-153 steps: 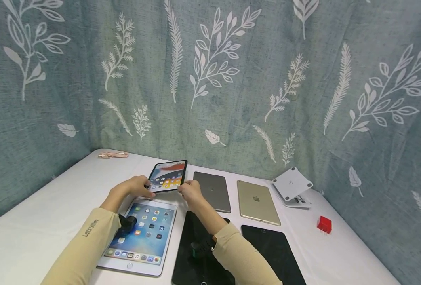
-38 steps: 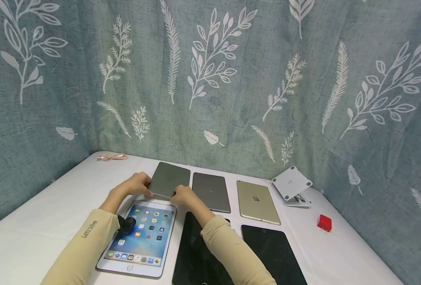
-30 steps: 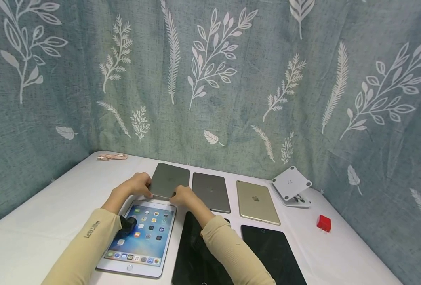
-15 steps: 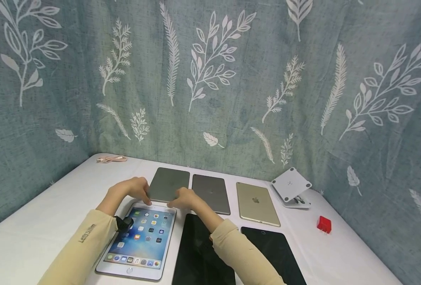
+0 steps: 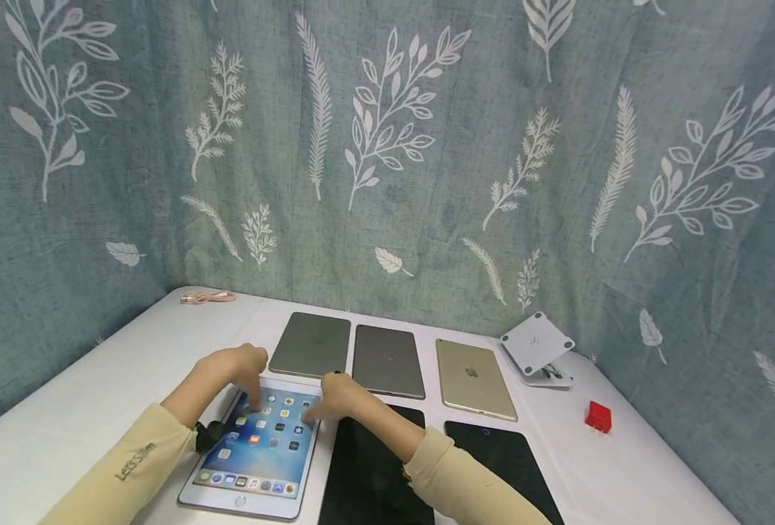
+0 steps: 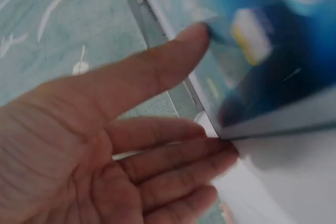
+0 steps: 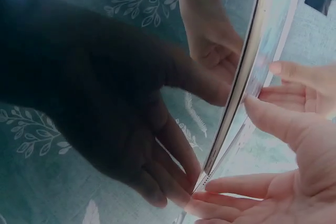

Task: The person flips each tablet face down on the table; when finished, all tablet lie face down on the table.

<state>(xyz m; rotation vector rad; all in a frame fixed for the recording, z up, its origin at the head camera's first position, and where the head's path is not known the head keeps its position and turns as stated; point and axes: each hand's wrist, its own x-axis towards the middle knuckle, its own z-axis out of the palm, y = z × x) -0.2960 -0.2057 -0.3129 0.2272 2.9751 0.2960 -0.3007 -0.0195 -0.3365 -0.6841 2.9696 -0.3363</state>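
Observation:
A white tablet (image 5: 256,458) with its lit screen up lies at the near left in the head view. My left hand (image 5: 238,367) is at its far left corner. In the left wrist view the left thumb (image 6: 157,66) lies over the screen's edge, and the straight fingers reach the corner from outside. My right hand (image 5: 343,399) is at the far right edge. In the right wrist view its fingers (image 7: 241,184) are extended beside that edge, with the thumb apart from them. Beyond both hands a dark green tablet (image 5: 311,344) lies back up.
A grey tablet (image 5: 387,361) and a gold tablet (image 5: 472,379) lie back up in the far row. Two black-screened tablets (image 5: 370,467) lie nearer. At the right stand a silver folding stand (image 5: 536,347) and a red charger (image 5: 598,417). A coiled cable (image 5: 208,297) lies far left.
The dark green tablet was held up with its screen showing; it now lies back up, released. Both hands have come nearer, onto the far end of the white tablet.

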